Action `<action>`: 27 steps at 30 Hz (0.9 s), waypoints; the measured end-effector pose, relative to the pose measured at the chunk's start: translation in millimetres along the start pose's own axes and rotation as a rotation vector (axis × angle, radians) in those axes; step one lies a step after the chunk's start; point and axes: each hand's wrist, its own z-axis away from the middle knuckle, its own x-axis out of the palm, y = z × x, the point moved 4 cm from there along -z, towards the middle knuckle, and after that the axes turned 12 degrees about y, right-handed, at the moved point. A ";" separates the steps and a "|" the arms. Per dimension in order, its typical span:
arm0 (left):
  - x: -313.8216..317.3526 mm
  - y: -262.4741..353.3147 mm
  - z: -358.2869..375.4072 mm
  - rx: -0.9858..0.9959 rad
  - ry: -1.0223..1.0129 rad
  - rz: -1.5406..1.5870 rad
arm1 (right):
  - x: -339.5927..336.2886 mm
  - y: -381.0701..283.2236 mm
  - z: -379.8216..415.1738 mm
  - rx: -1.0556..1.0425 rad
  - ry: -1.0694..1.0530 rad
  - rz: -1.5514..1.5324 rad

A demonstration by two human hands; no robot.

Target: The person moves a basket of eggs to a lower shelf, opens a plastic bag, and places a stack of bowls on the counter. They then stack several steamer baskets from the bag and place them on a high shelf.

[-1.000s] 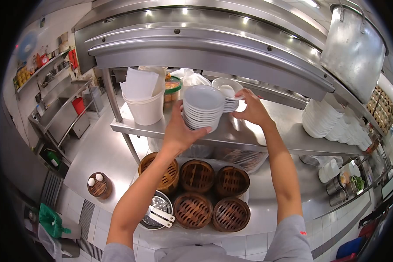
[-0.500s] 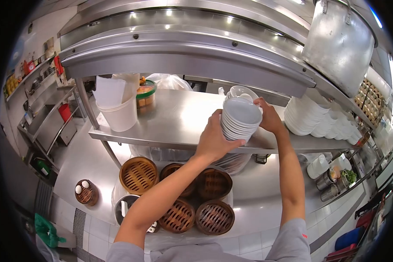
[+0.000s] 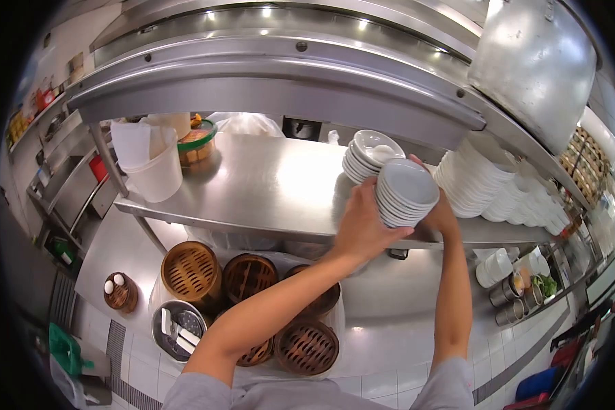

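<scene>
Sitting between left hand (image 3: 363,224) and right hand (image 3: 442,215), the dish stack (image 3: 407,188) tilts.

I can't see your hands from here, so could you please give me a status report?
Left hand gripping white dish stack. Right hand alongside, grip unclear. Second stack close behind.

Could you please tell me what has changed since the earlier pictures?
The left hand has carried its dish stack rightward along the shelf, nearer the white bowls. The other stack also shifted right; the right hand moved beside the held one. Bamboo steamers stayed put.
</scene>
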 end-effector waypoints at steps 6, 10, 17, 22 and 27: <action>4.2 3.7 -0.4 0.019 -0.040 -0.028 | -2.6 21.3 52.1 0.149 0.153 -0.081; -34.1 12.0 13.9 0.224 0.058 -0.051 | 10.8 17.4 77.5 0.182 0.454 -0.271; -272.3 -24.8 58.8 0.237 0.704 -0.372 | 44.7 -86.9 127.1 -0.237 0.753 0.154; -371.6 -78.2 37.3 0.048 0.873 -0.403 | 166.9 -213.6 26.2 -0.588 0.261 -0.189; -384.6 -108.1 3.9 0.109 0.820 -0.402 | 288.0 -271.2 -85.7 -0.741 0.107 -0.117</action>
